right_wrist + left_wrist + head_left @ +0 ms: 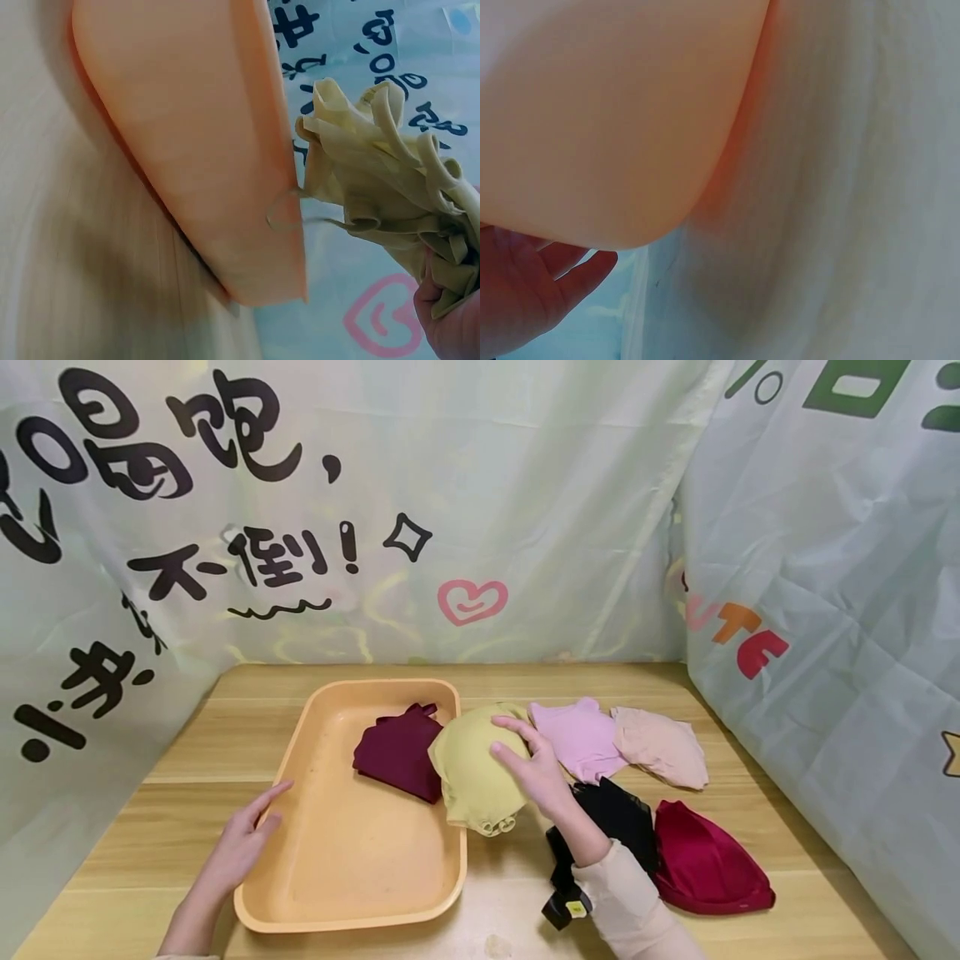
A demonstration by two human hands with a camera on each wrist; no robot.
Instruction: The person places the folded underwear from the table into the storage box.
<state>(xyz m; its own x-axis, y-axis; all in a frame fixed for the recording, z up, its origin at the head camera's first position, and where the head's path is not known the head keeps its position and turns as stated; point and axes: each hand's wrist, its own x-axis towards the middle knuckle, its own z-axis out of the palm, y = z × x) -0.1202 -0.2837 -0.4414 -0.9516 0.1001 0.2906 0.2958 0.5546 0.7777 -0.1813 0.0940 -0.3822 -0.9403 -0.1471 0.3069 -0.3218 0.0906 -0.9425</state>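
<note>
Head view: the right hand (542,778) grips the yellow garment (476,768), probably light and squashy, best held mid-bulge; the left hand (243,842) loosely touches the tray (352,860).

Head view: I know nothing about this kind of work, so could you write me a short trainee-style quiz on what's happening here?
1. True or false: the dark purple garment lies inside the tray.
2. What does the right grip hold?
3. Fill in the blank: the garment nearest the head picture's right edge is the ____ one.

Key:
1. True.
2. The yellow garment.
3. Red: the red garment.
</note>
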